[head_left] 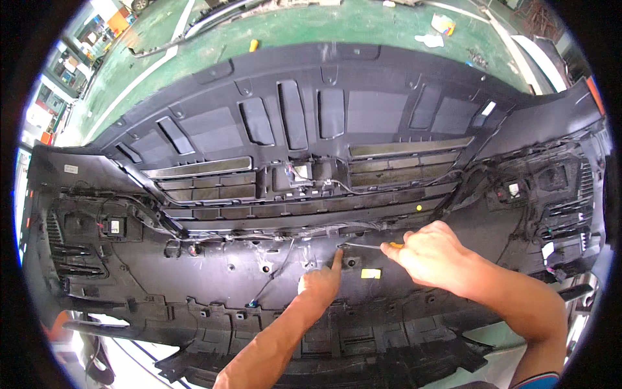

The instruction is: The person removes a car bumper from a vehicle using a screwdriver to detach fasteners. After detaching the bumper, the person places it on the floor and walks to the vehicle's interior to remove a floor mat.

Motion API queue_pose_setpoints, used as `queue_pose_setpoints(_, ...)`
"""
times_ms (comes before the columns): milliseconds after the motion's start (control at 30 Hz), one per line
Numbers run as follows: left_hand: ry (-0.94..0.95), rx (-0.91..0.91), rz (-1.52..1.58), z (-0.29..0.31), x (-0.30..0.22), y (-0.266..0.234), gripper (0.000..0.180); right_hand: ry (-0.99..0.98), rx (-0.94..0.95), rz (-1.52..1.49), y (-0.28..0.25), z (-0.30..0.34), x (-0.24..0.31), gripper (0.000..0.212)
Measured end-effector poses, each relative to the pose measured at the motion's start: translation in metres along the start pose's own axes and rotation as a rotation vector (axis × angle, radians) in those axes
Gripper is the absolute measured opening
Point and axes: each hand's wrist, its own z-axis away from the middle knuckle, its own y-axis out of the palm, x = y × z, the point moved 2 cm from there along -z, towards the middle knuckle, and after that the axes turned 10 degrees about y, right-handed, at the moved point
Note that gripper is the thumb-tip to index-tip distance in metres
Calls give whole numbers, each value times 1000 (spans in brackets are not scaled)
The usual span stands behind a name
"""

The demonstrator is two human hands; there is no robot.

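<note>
A large black car bumper (214,275) lies with its inner side facing me. My right hand (435,258) is closed around the yellow handle of a screwdriver (364,246). Its thin metal shaft points left, with the tip at a small slot in the bumper's middle band. At that same spot, the outstretched index finger of my left hand (319,282) touches the bumper beside the tip. The other left fingers are curled and hold nothing visible. A yellow label (370,273) is stuck on the bumper between my hands.
A wiring harness (304,231) runs across the bumper, with a sensor module (115,227) at the left and a central bracket unit (299,174). A loose cable with a blue connector (253,303) hangs near my left forearm. Beyond lies green floor (285,26) with scattered items.
</note>
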Motion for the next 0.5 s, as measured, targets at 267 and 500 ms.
queue_pose_setpoints(267,-214,-221,1498,26,31,14,38,278,-192,-415,48,92,-27,52)
queue_pose_setpoints(500,-37,32,1938,48,-37,36,31,307,-156,-500,43,164,3,54)
